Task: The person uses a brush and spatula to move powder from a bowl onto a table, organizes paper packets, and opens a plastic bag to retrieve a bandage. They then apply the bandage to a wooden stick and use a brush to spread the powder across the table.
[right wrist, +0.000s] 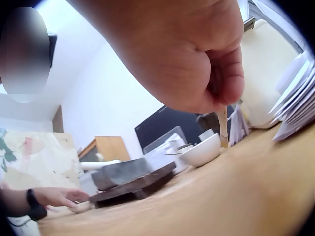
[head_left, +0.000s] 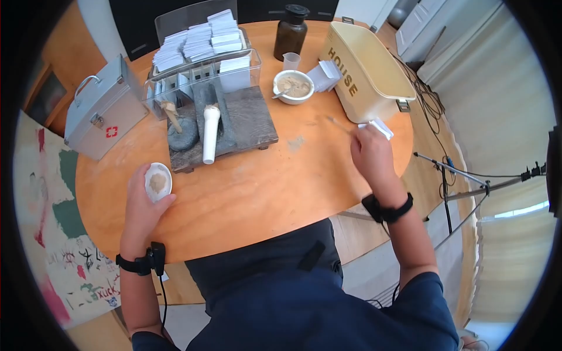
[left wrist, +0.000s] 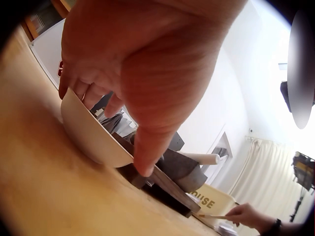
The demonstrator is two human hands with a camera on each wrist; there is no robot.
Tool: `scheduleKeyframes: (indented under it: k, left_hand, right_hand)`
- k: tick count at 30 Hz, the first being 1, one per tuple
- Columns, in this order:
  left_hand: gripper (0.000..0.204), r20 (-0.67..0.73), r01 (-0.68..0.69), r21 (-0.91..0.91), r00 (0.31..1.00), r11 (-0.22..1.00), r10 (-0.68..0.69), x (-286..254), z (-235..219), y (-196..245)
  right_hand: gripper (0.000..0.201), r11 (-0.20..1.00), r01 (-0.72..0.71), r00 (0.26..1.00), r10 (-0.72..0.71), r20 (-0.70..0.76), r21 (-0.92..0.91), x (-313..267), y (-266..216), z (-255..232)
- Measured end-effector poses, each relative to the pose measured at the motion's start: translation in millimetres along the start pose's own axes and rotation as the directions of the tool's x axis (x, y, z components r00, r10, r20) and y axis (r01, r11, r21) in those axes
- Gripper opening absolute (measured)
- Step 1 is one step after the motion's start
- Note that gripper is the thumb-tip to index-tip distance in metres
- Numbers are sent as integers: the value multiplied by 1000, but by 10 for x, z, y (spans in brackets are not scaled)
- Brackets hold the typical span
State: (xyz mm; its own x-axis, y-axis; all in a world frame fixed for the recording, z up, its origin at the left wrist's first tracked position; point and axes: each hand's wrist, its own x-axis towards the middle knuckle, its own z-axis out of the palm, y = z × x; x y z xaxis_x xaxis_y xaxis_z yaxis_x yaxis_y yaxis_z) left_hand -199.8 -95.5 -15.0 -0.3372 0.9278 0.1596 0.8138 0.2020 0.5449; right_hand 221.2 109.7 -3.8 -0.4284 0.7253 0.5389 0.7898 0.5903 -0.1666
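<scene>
My left hand (head_left: 143,202) holds a small white bowl (head_left: 167,169) by its rim at the table's left front; light powder lies inside. In the left wrist view the bowl (left wrist: 88,130) is tilted, with the thumb at one side of its rim and fingers at the other. My right hand (head_left: 374,157) pinches a thin light stick (head_left: 339,124) over the table's right side, near folded white paper (head_left: 380,128). The stick (right wrist: 223,129) points down in the right wrist view. A larger white bowl (head_left: 293,100) with powder and a spoon stands farther back.
A cream HOUSE bin (head_left: 374,76) stands at the right, a dark bottle (head_left: 291,35) at the back. A wooden board (head_left: 252,120) bears a stone trough and white pestle (head_left: 209,137). Behind it is a rack of white packets (head_left: 199,41); a metal case (head_left: 105,111) is at left.
</scene>
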Motion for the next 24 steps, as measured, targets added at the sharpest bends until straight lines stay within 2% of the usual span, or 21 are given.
scheduleKeyframes:
  k: [1, 3, 5, 7, 9, 10, 11, 12, 13, 15, 16, 17, 18, 19, 20, 22, 23, 24]
  left_hand:
    - [70, 7, -13, 0, 1000, 1000, 13, -1, 6, -2]
    - [66, -79, -8, -143, 997, 990, -3, -33, 16, -18]
    - [58, -134, 16, -221, 990, 975, -47, -90, -10, 81]
    - [50, -185, 52, -296, 977, 954, -111, -149, -107, 110]
    - [32, -116, 101, -693, 961, 713, -249, -167, -218, 77]
    - [32, -110, 108, -691, 962, 715, -252, -184, -259, 14]
    - [26, -60, 102, -875, 947, 474, -315, -182, -313, -83]
    - [23, 5, 78, -979, 934, 190, -358, -162, -358, -174]
    - [23, 6, 78, -979, 936, 191, -352, -142, -389, -266]
    - [22, 109, 71, -960, 986, -273, -127, -117, -404, -436]
    - [22, 109, 71, -959, 986, -273, -129, -116, -382, -482]
    - [20, 122, 34, -916, 973, -399, -196, -123, -350, -529]
    - [19, 142, -14, -857, 954, -515, -263, -142, -310, -568]
    - [19, 144, -17, -857, 952, -516, -270, -161, -260, -601]
    - [18, 125, -68, -824, 947, -563, -296, -167, -209, -634]
    - [17, 112, -113, -787, 941, -606, -320, -171, -128, -673]
    - [16, 73, -146, -754, 951, -640, -302, -166, -91, -677]
    - [14, 32, -177, -718, 958, -673, -285, -159, -60, -685]
  right_hand:
    - [5, 1000, -13, 1000, 13, -4, -6, 21, 75, 42]
    - [6, 999, -49, 999, 49, 10, -12, 65, 194, 128]
    - [7, 1000, 12, 999, -12, 30, 16, 3, 117, 126]
    - [4, 974, 8, 988, -43, 150, 227, -82, -109, 3]
    - [4, 975, -7, 990, -25, 142, 220, -42, -121, -19]
    - [6, 993, -22, 995, 11, 96, 118, -1, -6, 8]
    - [7, 999, -46, 998, 46, 44, 11, 26, 80, 25]
    - [6, 994, -100, 995, 99, 34, 41, 49, 115, 34]
    - [6, 994, -104, 994, 103, 30, 39, 14, 109, 37]
    - [8, 990, -4, 993, -13, 120, 139, -84, 8, 65]
    - [9, 977, -20, 984, -19, 178, 212, -131, -151, 14]
    - [10, 966, -59, 980, 8, 199, 252, -167, -268, -25]
    - [9, 972, -74, 989, 42, 144, 223, -170, -290, -35]
    - [9, 977, -91, 993, 75, 89, 195, -176, -299, -35]
    - [9, 976, -91, 993, 74, 94, 196, -183, -273, -21]
    - [10, 977, -195, 976, 183, 122, 93, -196, -199, -7]
    - [10, 977, -194, 976, 183, 120, 91, -222, -233, -13]
    - [8, 977, -109, 986, 83, 142, 182, -277, -310, -16]
